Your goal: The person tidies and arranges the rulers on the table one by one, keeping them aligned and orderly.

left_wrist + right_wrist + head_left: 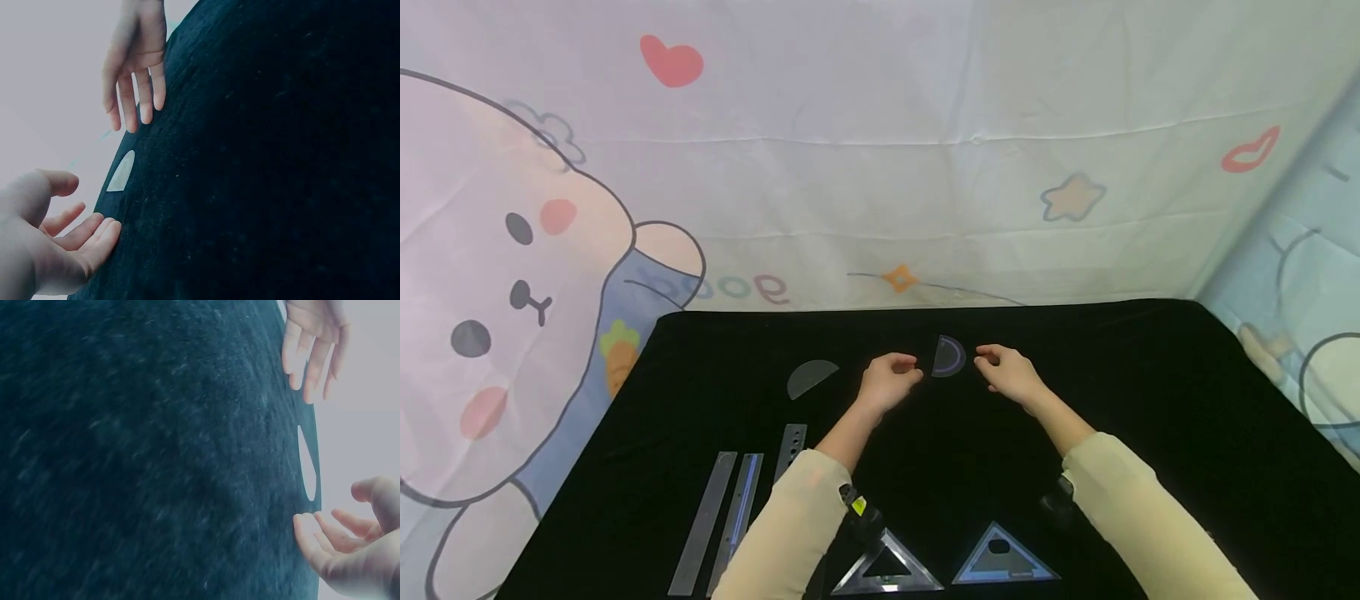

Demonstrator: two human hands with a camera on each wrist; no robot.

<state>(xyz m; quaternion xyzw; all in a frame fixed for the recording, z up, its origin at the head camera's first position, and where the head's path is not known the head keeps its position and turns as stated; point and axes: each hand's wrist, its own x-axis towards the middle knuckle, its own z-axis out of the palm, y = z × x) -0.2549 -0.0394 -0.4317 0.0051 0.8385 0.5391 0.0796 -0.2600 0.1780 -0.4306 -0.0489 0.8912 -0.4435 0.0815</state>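
Between my two hands a clear protractor (pixel 949 357) with a purple band lies on the black cloth, its straight edge facing left. To its left is my left hand (pixel 889 382), fingers loosely bent and holding nothing. My right hand (pixel 1006 372) is on the other side, just as relaxed, its fingertips a little apart from the curved edge. In the left wrist view the protractor (pixel 122 172) shows pale between both hands' fingers. The right wrist view shows it as a thin white sliver (pixel 307 464) near the cloth's edge.
A second clear protractor (pixel 811 377) lies left of my left hand. Nearer are a grey ruler (pixel 703 525), a blue-striped ruler (pixel 737 508) and a ruler with holes (pixel 791 446), partly behind my sleeve. A clear set square (pixel 917 573) and a blue set square (pixel 1004 558) lie in front.
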